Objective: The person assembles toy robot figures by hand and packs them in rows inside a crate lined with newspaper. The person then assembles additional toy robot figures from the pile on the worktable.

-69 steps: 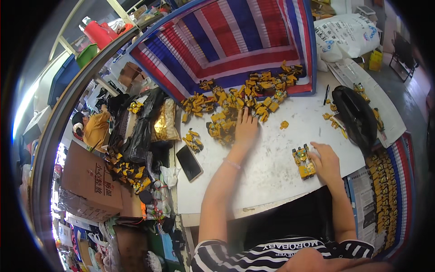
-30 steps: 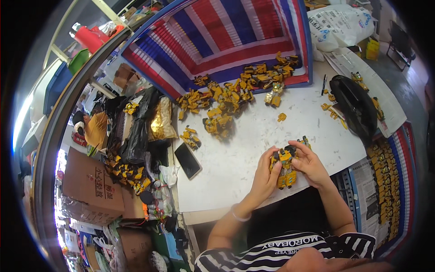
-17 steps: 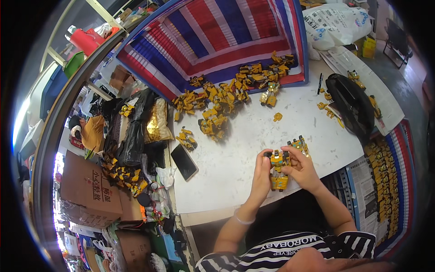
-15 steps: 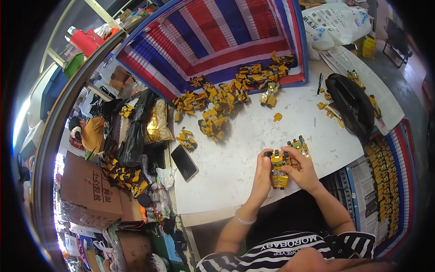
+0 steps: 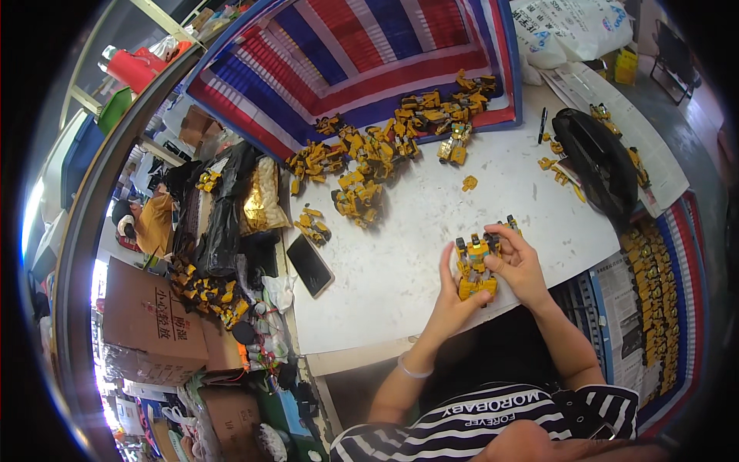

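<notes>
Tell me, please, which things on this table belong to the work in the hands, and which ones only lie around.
In the work:
- yellow toy robot, held by left hand and right hand
- heap of yellow toy robots
- loose yellow part

Only lying about:
- black phone
- pen
- black bag
- cardboard box
</notes>
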A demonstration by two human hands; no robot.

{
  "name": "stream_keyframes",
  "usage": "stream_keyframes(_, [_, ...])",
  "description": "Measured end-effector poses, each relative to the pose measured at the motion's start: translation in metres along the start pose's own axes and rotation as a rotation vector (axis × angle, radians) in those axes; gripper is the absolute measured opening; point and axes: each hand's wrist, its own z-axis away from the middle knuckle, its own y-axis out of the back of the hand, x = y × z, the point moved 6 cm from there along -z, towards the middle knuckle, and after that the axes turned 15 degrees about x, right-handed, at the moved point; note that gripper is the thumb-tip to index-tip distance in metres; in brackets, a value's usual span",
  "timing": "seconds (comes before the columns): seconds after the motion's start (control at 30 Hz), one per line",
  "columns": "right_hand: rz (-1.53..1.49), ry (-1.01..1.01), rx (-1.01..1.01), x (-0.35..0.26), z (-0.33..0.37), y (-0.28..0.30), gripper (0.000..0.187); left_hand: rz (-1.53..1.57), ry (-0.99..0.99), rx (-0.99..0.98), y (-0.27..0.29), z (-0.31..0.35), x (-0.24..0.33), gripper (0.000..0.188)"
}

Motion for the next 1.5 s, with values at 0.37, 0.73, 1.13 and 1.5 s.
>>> stream_keyframes(0.37, [-0.084,0.123,0.159,-0.01,0.01,-0.011,0.04,0.127,-0.149,0.431,-0.009,0.012,0.003,0.04])
stream_keyframes(0.73, [-0.044,-0.141,-0.058,-0.002,-0.01,0.002,0.038,-0.04,0.073,-0.01,-0.007,0.0,-0.005,0.057])
stream_keyframes(1.13, [-0.154,0.052,0.253,-0.006,0.021,0.003,0.037,0.154,0.117,0.147,-0.017,0.019,-0.007,0.064])
stream_keyframes(1.5, [-0.091,-0.069,0.195,-0.003,0.027,0.025,0.041,0.239,0.171,0.089,-0.022,0.022,-0.015,0.065])
